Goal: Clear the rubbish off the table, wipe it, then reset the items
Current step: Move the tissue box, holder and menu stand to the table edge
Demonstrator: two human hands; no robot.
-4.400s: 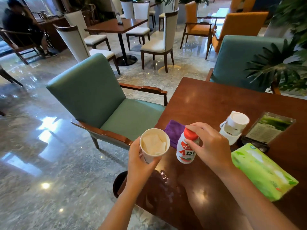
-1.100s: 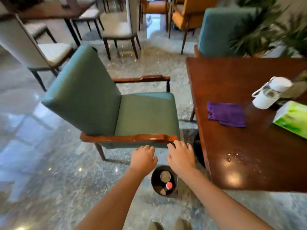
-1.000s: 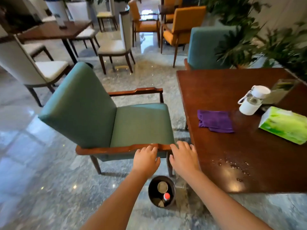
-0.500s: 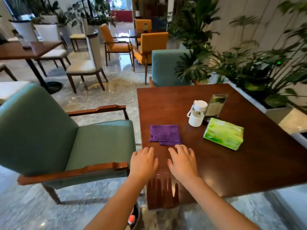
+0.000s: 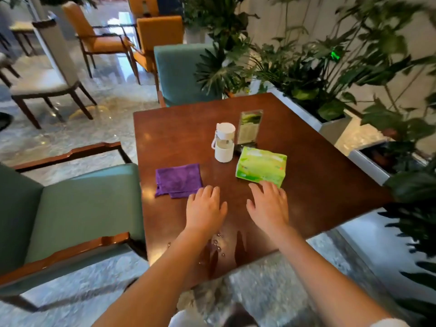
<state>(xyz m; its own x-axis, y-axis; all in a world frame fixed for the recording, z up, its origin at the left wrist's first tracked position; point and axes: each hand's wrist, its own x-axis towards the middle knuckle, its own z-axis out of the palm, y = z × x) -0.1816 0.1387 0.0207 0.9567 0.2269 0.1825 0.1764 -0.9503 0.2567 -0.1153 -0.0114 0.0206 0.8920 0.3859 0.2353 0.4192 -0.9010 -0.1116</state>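
On the dark wooden table lie a folded purple cloth, a green tissue pack, a white bottle with a clear middle and an upright clear sign holder. My left hand hovers open over the table just right of the cloth's near corner. Fingers spread, my right hand holds nothing and its fingertips reach the near edge of the tissue pack. Water drops sit on the table near its front edge, between my forearms.
A green armchair stands against the table's left side, another green chair at the far side. Planters with leafy plants line the right. The floor is glossy marble. Orange and white chairs stand further back.
Both hands have moved forward over the table, the right one further right up to the tissue pack. The view has swung right; the bin on the floor is out of sight.
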